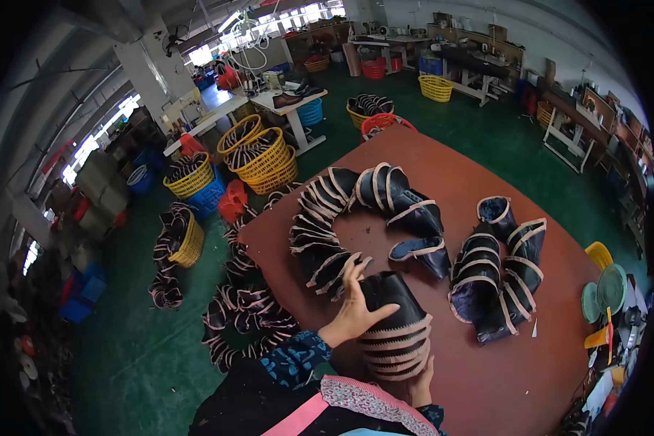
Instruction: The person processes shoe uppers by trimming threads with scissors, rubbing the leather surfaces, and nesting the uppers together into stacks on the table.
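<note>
Green floor (160,363) surrounds a red-brown bench (501,378) in a crowded workroom, with yellow baskets (272,171) of dark pieces standing beyond its left side. Floor level also shows a heap of dark pieces (251,320) (pale edges visible) and a red bag (232,202).

Nearest the person, a stack of black shoe pieces (396,327) with jagged tan edges is held at the near part of the bench. The left hand (356,312) is partly open around its upper left side, thumb across the black top piece and fingers bent at the far edge. The right hand (421,381) is against the lower right side (mostly hidden, so its opening cannot be told).

Just beyond the left hand, a curved row (316,214) of similar pieces arcs across the bench. 1 separate piece (432,258) lies near the row's right end. Farther right rests a bent cluster (527,251), its pieces overlapping; a small white scrap (535,328) lies beside it.
</note>
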### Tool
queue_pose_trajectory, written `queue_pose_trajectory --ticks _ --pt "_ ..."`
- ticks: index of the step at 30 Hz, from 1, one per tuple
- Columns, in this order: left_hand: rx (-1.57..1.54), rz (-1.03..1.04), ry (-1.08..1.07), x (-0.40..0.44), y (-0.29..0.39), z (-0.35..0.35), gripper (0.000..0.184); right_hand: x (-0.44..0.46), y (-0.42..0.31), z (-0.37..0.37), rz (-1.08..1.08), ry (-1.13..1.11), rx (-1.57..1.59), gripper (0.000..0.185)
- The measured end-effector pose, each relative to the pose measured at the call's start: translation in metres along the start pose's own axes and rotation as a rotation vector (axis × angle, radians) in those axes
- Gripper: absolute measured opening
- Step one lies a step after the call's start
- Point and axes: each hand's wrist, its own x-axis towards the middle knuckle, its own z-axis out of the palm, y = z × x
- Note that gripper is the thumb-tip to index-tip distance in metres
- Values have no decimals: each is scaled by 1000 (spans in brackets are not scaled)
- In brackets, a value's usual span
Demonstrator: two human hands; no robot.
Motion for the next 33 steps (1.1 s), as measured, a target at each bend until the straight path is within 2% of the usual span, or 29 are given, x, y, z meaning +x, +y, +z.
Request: queue_pose_trajectory --ticks 1,2,3,5,6,7,8,9,11,12,13,14,16,17,19,21,22,24,25,27,28,30,31,33 --pt "-46 -56 -4 -6 -7 -6 109 -54 -17 49 -51 -376 162 74" --pt "-103 -263 12 -21 -24 -6 108 -5 -3 18 -80 -426 162 70" --pt "-206 -344 26 -17 2 -22 104 36 6 -17 -123 -461 163 67" --pt "-263 -358 117 -32 -20 -28 78 -3 -5 -11 -280 -192 -24 62" --pt "-512 -493 185 -38 -33 -25 68 -17 -9 -29 -382 -297 5 58" --pt "-739 -623 264 -43 -41 -16 64 -48 -25 -27 -444 -248 -18 58" --pt "-862 -738 228 -50 -48 -5 60 -84 -39 -28 -487 -199 -44 59" --pt "-920 -899 222 -55 -42 18 62 -123 -64 -28 -454 -45 -181 55" --pt "-1345 -1085 -23 -89 -76 75 61 -139 -83 -59 -668 -26 -189 51" --pt "-1315 -1068 -111 -110 -94 114 75 -157 -99 -59 -756 38 -175 49" --pt "-1287 -1242 -113 -109 -48 133 73 -180 -117 -59 -842 93 -175 47" --pt "-1453 -1214 -248 -126 -48 163 73 -195 -128 -69 -920 188 -219 43" --pt "-1490 -1221 -419 -149 -22 207 76 -217 -152 -92 -1002 309 -262 37" --pt "-1397 -1274 -496 -155 0 215 83 -221 -159 -117 -994 346 -286 37" --pt "-1280 -1503 -740 -181 -16 245 95 -216 -164 -159 -974 414 -346 40" --pt "-854 -1692 -609 -180 2 265 94 -183 -143 -205 -937 628 -469 43" --pt "-838 -1645 -699 -174 8 267 93 -154 -121 -254 -920 792 -552 47" --pt "-1030 -1618 -846 -181 -18 276 91 -162 -135 -245 -991 748 -551 51" --pt "-1031 -1654 -850 -166 8 272 89 -160 -144 -250 -985 699 -537 46" --pt "-1030 -1697 -806 -174 33 275 88 -175 -180 -241 -914 614 -514 36" --pt "-1067 -1703 -763 -177 44 289 87 -173 -198 -248 -980 650 -533 29" --pt "-1188 -1794 -691 -192 60 323 84 -183 -244 -257 -989 599 -487 30" --pt "-1231 -1838 -676 -195 65 341 83 -181 -262 -273 -948 684 -475 33" --pt "-1150 -1767 -965 -188 70 366 78 -158 -288 -329 -944 906 -710 41"
